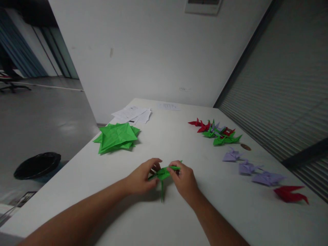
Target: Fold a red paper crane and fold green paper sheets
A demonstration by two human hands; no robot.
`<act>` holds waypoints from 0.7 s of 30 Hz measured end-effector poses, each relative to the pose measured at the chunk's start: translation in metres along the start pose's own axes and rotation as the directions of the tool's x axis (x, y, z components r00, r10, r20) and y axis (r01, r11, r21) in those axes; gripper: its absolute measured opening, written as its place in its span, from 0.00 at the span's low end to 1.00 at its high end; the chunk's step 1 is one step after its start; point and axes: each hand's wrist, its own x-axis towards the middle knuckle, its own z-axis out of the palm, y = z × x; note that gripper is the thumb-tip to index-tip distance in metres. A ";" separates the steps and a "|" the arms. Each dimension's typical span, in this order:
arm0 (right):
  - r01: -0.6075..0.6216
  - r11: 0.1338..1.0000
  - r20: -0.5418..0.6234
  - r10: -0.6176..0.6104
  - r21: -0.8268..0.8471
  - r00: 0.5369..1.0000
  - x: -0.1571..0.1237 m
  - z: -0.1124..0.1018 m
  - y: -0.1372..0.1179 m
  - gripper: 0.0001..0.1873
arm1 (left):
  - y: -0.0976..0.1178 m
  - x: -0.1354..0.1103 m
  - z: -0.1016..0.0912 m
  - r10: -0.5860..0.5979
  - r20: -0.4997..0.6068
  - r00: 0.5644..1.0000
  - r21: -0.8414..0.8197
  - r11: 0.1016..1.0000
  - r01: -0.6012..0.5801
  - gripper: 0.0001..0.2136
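Note:
A small folded green paper piece (163, 175) rests on the white table (179, 143) in front of me. My left hand (142, 177) pinches its left side with curled fingers. My right hand (185, 180) grips its right end, fingers closed on the fold. A narrow green point sticks down toward me between the two hands. Both forearms reach in from the lower edge of the picture.
A stack of green paper sheets (116, 137) lies at the left. White printed papers (132, 114) lie behind it. Finished paper cranes in red, green and purple (217, 131) run along the right side, ending with a red crane (290, 194). A black bin (37, 165) stands on the floor at the left.

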 end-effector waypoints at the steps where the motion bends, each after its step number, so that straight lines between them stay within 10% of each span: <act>1: 0.070 0.997 0.015 -0.070 -0.023 0.997 -0.002 0.001 0.000 0.04 | 0.002 0.000 0.001 -0.043 0.009 0.999 -0.036 0.998 0.043 0.30; 6: 0.204 0.978 0.029 -0.203 -0.034 0.979 -0.009 0.006 0.001 0.05 | 0.008 0.004 0.008 -0.141 -0.059 0.988 0.153 0.977 0.148 0.22; 12: 0.023 1.000 0.007 -0.023 0.006 1.000 -0.009 0.007 0.001 0.12 | 0.008 0.005 0.013 -0.128 -0.052 0.990 0.188 0.973 0.136 0.20; 16: -0.026 0.994 0.038 0.022 0.108 0.999 -0.010 0.009 0.001 0.22 | 0.007 0.006 0.014 -0.183 -0.105 0.977 0.122 0.973 0.195 0.19; 21: 0.136 0.990 -0.190 -0.139 -0.027 0.972 -0.011 0.009 0.001 0.31 | 0.001 0.010 0.011 -0.306 -0.176 0.935 -0.196 0.942 0.272 0.11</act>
